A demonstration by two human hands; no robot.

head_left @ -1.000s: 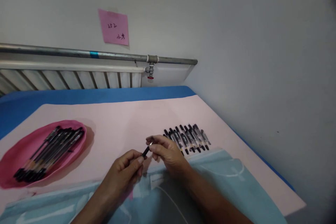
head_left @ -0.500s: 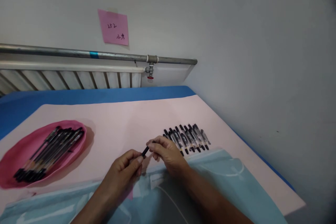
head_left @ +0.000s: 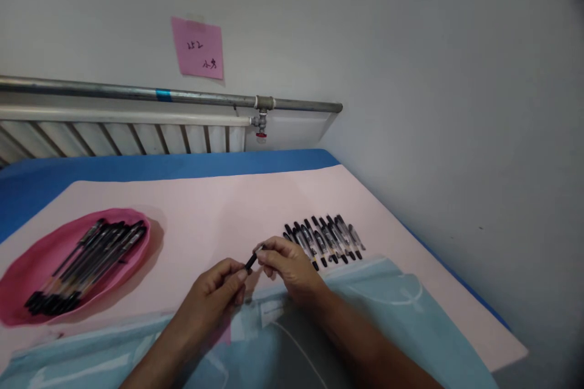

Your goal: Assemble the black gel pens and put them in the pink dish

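Observation:
My left hand (head_left: 218, 289) is closed around the lower end of a black pen (head_left: 252, 261), low in the middle of the view. My right hand (head_left: 287, 267) pinches the pen's upper tip with its fingertips. Both hands hover just above the pink sheet (head_left: 228, 206). A row of several black pens (head_left: 325, 237) lies side by side on the sheet just right of my right hand. At the left, a pink tray (head_left: 31, 267) holds several more black pens (head_left: 86, 258).
A light blue printed cloth (head_left: 387, 310) covers the near edge under my forearms. Blue table surface (head_left: 137, 167) shows beyond the pink sheet. A radiator (head_left: 114, 137) and metal pipe (head_left: 182, 96) run along the wall, with a pink note (head_left: 198, 47) above. A white wall (head_left: 456, 134) bounds the right side.
Both hands stay together on the pen. They have shifted very slightly, and my right fingertips have closed a bit further over the pen's tip.

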